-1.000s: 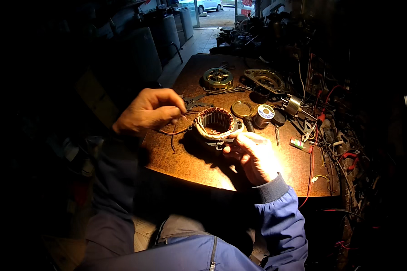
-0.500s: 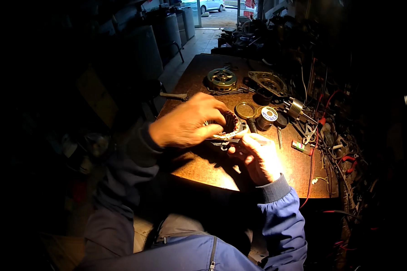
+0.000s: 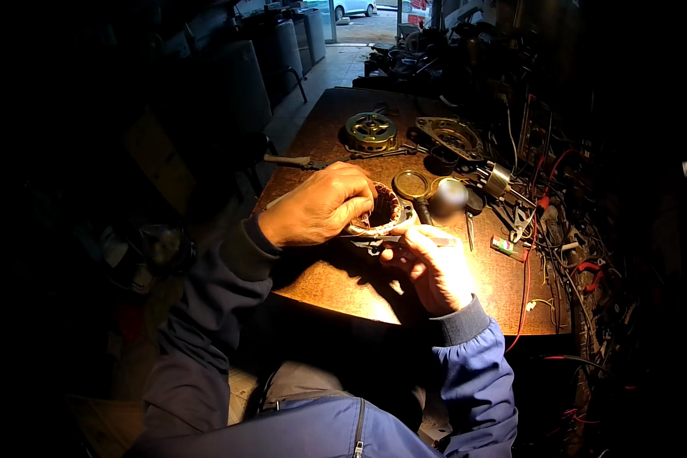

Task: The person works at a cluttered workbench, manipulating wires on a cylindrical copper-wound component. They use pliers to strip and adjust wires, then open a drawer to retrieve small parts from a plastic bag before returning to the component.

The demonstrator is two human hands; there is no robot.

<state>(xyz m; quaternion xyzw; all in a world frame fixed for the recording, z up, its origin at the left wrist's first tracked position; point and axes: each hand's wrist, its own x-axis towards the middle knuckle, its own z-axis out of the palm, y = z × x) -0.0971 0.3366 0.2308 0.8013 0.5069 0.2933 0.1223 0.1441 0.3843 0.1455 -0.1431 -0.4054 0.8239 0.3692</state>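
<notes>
A ring-shaped motor stator (image 3: 390, 208) with copper windings sits tilted over the near part of the table, between my hands. My left hand (image 3: 317, 204) reaches over its left rim, fingers curled and pressed together down at the windings; the fingertips are partly hidden. At the stator's near right edge, my right hand (image 3: 435, 267) is closed in a pinch, with a flat greyish piece (image 3: 440, 240) along the fingers. Strong glare on this hand hides what exactly it grips. Just beyond lie a magnifying glass (image 3: 411, 184) and a spool (image 3: 449, 200).
Farther back on the brown table (image 3: 336, 286) are a round brass-coloured motor cover (image 3: 371, 132) and a metal end housing (image 3: 450, 137). A rotor with shaft (image 3: 498, 180), clamps and a tangle of wires (image 3: 569, 267) crowd the right side. A wooden-handled tool (image 3: 290, 161) lies at the left edge.
My left hand has drawn slightly left, and its spread thumb and fingers have come together at the windings. More of the stator's opening shows. The right hand stays nearly in place.
</notes>
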